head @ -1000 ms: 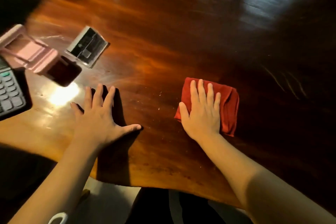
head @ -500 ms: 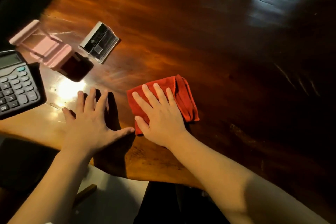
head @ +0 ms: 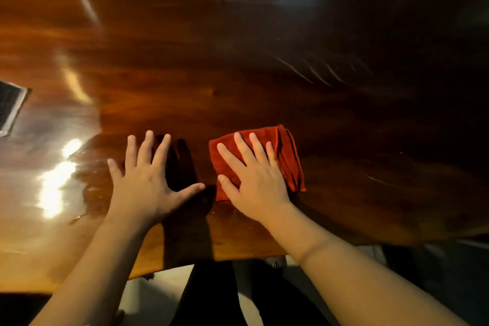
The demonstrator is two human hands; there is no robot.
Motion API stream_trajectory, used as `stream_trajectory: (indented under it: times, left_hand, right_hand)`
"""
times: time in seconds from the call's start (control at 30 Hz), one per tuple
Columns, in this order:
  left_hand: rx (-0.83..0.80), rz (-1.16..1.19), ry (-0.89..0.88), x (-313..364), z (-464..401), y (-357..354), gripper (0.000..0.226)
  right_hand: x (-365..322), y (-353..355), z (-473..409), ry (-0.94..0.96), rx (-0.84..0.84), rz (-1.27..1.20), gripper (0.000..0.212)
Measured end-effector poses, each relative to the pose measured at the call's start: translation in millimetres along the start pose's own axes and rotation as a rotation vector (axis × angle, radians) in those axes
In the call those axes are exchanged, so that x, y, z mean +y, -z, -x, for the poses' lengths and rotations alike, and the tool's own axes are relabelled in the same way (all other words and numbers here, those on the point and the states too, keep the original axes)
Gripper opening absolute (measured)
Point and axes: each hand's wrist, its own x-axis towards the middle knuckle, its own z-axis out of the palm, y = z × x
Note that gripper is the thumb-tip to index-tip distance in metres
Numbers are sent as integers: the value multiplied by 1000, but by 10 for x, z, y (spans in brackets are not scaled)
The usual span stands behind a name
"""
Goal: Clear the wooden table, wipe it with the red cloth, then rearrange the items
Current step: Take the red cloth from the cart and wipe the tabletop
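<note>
- The fingers of the right hand lie flat and slightly spread on top of a folded red cloth, pressing it down rather than gripping it; the thumb rests at the cloth's near left corner
- The cloth lies on the wooden table under that palm, its folded layers showing just right of the fingers
- The left hand is just left of the cloth, not touching it, with all 5 digits splayed wide and flat on the bare wood, holding nothing
- Far left of the left fingers, at the frame edge, sits 1 dark flat object with a pale border; it is too blurred to name
- Beyond both sets of fingertips the wood is bare and glossy, with bright reflections
- Judgement: clearing looks mostly done in this area and wiping is under way; the far surface may need passes, and rearranging the items is not yet done
</note>
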Motion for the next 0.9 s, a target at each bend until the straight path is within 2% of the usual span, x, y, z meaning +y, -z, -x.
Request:
stream_trajectory:
  times: [0.33, 0.5, 0.7, 0.9]
  left_hand:
    - [-25, -101, -171, 1221, 144, -230, 127]
    - [-30, -132, -190, 1613, 305, -372, 127]
    - [-25, -117, -175, 1545, 445, -408, 122]
    - [-4, -95, -139, 934, 577, -295, 114]
  right_hand:
    - [1621, 420, 1116, -352, -2, 21, 68]
    - [2087, 565, 1614, -505, -39, 42, 70]
    - [1937, 510, 1619, -544, -25, 63, 69]
    - [1258, 308, 1484, -477, -21, 69, 68]
